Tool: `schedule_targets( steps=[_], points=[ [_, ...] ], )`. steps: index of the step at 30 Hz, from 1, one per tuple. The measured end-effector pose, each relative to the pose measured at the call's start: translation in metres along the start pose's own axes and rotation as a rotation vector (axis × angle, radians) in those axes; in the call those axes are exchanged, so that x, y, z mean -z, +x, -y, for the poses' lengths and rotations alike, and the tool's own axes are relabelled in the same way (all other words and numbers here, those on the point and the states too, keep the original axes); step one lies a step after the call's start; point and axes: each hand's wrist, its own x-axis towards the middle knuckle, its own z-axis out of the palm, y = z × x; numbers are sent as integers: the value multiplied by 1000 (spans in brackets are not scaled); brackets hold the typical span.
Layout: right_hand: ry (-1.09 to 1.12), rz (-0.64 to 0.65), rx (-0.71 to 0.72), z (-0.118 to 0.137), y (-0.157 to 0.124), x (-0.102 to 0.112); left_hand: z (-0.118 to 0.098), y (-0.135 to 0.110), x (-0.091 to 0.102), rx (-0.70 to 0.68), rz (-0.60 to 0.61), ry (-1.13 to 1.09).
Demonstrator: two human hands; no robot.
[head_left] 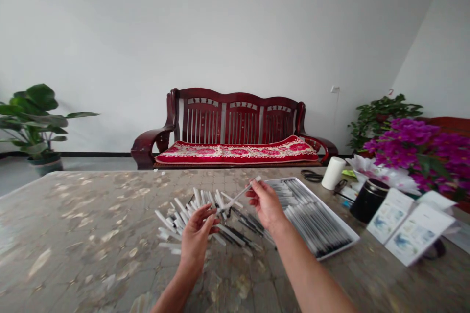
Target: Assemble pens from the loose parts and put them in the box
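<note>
A slim pen [237,198] with a whitish barrel slants up to the right between my hands, above the table. My right hand [267,201] is closed on its upper end. At the lower end, the bent thumb and fingers of my left hand [198,232] pinch it; the exact contact is small and blurred. Below and behind my hands lies a loose pile of pens [179,215], with white and dark parts pointing several ways. To the right, a shallow white box [340,222] holds many pens in neat rows, partly hidden by my right forearm.
Right of the box stand a white cylinder [333,173], black scissors [311,175], a black canister [369,200], white printed cards [411,230] and purple flowers [422,144]. A patterned cover lies over the table [91,234]. Beyond its far edge is a wooden bench [235,117].
</note>
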Motion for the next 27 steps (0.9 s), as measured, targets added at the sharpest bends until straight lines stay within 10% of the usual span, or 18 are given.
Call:
schedule_targets(
  steps=[6,11,27],
  points=[
    [-288,-243,-12,72,53,80,7,13,12,-113,-116,122],
    [-342,-362,-115,62,73,124,10,13,12,-107,-99,202],
    [-344,-467,-295,34,74,152,1,18,12,-61,-215,99]
  ],
)
